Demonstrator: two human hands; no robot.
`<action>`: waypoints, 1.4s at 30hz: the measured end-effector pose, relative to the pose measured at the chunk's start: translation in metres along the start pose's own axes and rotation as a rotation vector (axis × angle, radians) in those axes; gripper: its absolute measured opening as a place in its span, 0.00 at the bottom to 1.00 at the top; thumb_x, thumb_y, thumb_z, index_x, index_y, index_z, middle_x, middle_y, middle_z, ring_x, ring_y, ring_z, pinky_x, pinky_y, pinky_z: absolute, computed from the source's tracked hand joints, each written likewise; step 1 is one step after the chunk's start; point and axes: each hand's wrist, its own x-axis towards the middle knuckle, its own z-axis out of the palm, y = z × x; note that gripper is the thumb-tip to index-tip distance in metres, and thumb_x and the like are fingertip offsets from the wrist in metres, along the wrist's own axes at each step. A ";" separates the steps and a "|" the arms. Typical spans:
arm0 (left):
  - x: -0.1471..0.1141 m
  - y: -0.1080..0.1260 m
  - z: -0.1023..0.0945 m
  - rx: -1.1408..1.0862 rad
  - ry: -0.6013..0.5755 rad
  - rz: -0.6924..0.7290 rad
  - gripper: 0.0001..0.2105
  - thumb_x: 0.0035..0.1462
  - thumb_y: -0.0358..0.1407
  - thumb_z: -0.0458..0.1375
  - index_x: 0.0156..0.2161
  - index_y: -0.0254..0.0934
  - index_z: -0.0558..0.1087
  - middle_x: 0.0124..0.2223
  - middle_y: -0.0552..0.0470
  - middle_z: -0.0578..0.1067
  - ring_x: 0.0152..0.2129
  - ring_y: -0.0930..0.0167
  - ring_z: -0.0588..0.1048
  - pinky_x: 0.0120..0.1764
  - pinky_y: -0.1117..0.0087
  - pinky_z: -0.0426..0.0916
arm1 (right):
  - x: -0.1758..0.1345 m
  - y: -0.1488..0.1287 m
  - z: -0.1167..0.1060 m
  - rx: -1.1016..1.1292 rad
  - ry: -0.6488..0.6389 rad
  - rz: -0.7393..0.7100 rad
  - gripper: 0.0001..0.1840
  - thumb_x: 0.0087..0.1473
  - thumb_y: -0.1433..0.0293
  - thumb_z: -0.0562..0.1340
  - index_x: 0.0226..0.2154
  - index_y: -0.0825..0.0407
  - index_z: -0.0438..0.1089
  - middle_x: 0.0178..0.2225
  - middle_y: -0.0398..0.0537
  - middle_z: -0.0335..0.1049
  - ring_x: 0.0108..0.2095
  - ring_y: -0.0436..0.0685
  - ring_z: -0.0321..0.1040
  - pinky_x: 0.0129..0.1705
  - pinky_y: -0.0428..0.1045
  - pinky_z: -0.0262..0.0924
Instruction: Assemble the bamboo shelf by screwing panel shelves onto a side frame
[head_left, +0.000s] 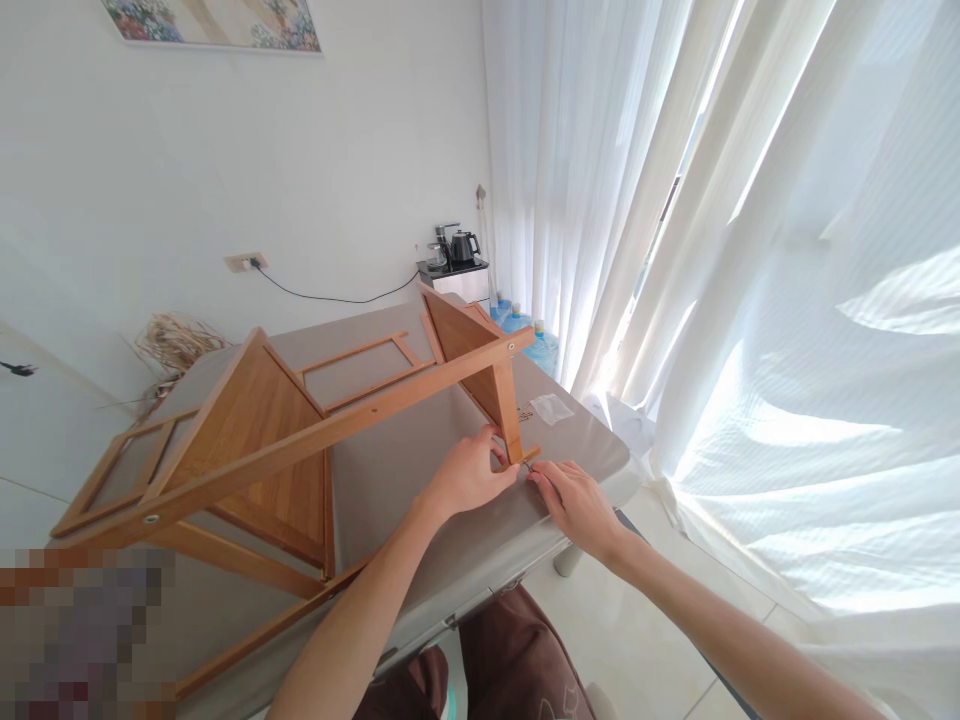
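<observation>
A wooden rack frame [375,408] with slatted panels lies on its side on the grey padded table. My left hand [466,478] is closed around the lower end of its short upright post [506,410], thumb and fingers on either side. Facing it, my right hand [576,503] pinches a thin metal tool [528,466] against the post's end, beside a short wooden crosspiece [532,452]. The tool's exact kind is too small to make out. Small metal fittings [525,413] lie just behind the post, next to a clear plastic bag [551,408].
The padded table [390,490] ends just in front of my legs. A black kettle [464,246] stands on a small cabinet in the corner. Blue water bottles [517,322] are beside it. White curtains [750,300] hang at the right; dried stalks [176,345] are at the left.
</observation>
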 end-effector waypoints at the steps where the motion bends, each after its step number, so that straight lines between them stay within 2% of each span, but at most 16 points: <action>1: 0.000 0.001 0.000 0.000 0.003 -0.005 0.13 0.56 0.42 0.61 0.45 0.41 0.70 0.39 0.53 0.83 0.38 0.63 0.82 0.36 0.67 0.72 | 0.000 -0.002 0.001 0.004 0.006 0.020 0.14 0.71 0.67 0.47 0.42 0.46 0.67 0.32 0.43 0.76 0.33 0.55 0.71 0.39 0.51 0.64; 5: 0.000 0.004 -0.003 0.007 0.011 -0.025 0.14 0.56 0.43 0.62 0.46 0.41 0.70 0.40 0.52 0.83 0.37 0.62 0.82 0.36 0.66 0.72 | -0.002 -0.007 0.005 0.082 0.022 0.133 0.13 0.71 0.64 0.47 0.43 0.45 0.66 0.36 0.43 0.78 0.36 0.57 0.74 0.38 0.52 0.66; 11: 0.002 0.008 -0.008 -0.001 0.031 -0.012 0.16 0.55 0.43 0.63 0.46 0.41 0.71 0.39 0.52 0.83 0.36 0.63 0.81 0.38 0.66 0.72 | -0.002 -0.015 0.009 0.303 0.030 0.270 0.14 0.69 0.60 0.49 0.46 0.45 0.66 0.37 0.45 0.80 0.39 0.58 0.78 0.33 0.50 0.66; 15: 0.002 0.010 -0.010 -0.021 0.033 -0.016 0.17 0.54 0.43 0.62 0.47 0.40 0.70 0.38 0.51 0.82 0.36 0.63 0.81 0.35 0.67 0.72 | 0.000 -0.024 0.011 0.406 0.049 0.330 0.13 0.69 0.59 0.49 0.45 0.45 0.66 0.38 0.45 0.80 0.41 0.59 0.78 0.36 0.50 0.68; 20: 0.001 0.012 -0.008 -0.049 0.030 -0.038 0.18 0.55 0.41 0.62 0.50 0.41 0.69 0.39 0.51 0.82 0.36 0.64 0.81 0.36 0.68 0.73 | 0.001 -0.030 0.016 0.576 0.091 0.368 0.14 0.69 0.56 0.49 0.41 0.45 0.65 0.38 0.46 0.79 0.41 0.58 0.79 0.43 0.51 0.69; 22: 0.002 0.012 -0.007 -0.044 0.044 -0.040 0.18 0.54 0.40 0.62 0.50 0.41 0.69 0.39 0.52 0.81 0.36 0.65 0.81 0.37 0.69 0.73 | 0.003 -0.030 0.018 0.615 0.111 0.353 0.14 0.69 0.55 0.50 0.40 0.45 0.64 0.37 0.46 0.78 0.39 0.59 0.79 0.42 0.51 0.70; 26: 0.004 0.012 -0.004 -0.020 0.044 -0.041 0.16 0.53 0.37 0.61 0.48 0.41 0.68 0.37 0.54 0.81 0.32 0.68 0.80 0.34 0.70 0.72 | 0.003 -0.029 0.019 0.540 0.144 0.273 0.13 0.69 0.57 0.49 0.39 0.45 0.63 0.32 0.45 0.76 0.33 0.58 0.77 0.38 0.51 0.68; 28: 0.004 0.013 -0.004 -0.008 0.049 -0.037 0.16 0.54 0.36 0.61 0.48 0.41 0.67 0.37 0.54 0.81 0.30 0.69 0.79 0.33 0.70 0.71 | 0.000 -0.028 0.018 0.529 0.156 0.284 0.13 0.69 0.57 0.49 0.38 0.44 0.63 0.30 0.44 0.75 0.31 0.58 0.76 0.35 0.51 0.67; 33: 0.005 0.016 -0.001 0.101 0.079 -0.044 0.15 0.55 0.44 0.62 0.45 0.42 0.69 0.34 0.55 0.79 0.30 0.67 0.78 0.33 0.68 0.69 | -0.012 -0.016 0.008 0.582 0.168 0.397 0.16 0.67 0.52 0.51 0.37 0.45 0.64 0.28 0.45 0.75 0.30 0.58 0.75 0.26 0.49 0.63; 37: 0.009 0.016 0.008 0.224 0.084 -0.060 0.14 0.55 0.45 0.62 0.43 0.42 0.69 0.34 0.54 0.80 0.32 0.63 0.80 0.35 0.66 0.69 | -0.016 0.006 -0.007 0.628 0.191 0.472 0.19 0.65 0.50 0.53 0.36 0.47 0.65 0.28 0.45 0.75 0.30 0.58 0.74 0.30 0.50 0.66; 42: 0.017 0.013 0.022 0.379 0.078 -0.118 0.17 0.56 0.49 0.60 0.45 0.41 0.68 0.38 0.49 0.82 0.37 0.57 0.81 0.38 0.62 0.70 | -0.015 0.025 -0.019 0.694 0.183 0.497 0.22 0.63 0.47 0.54 0.34 0.47 0.65 0.27 0.45 0.75 0.29 0.57 0.74 0.35 0.52 0.69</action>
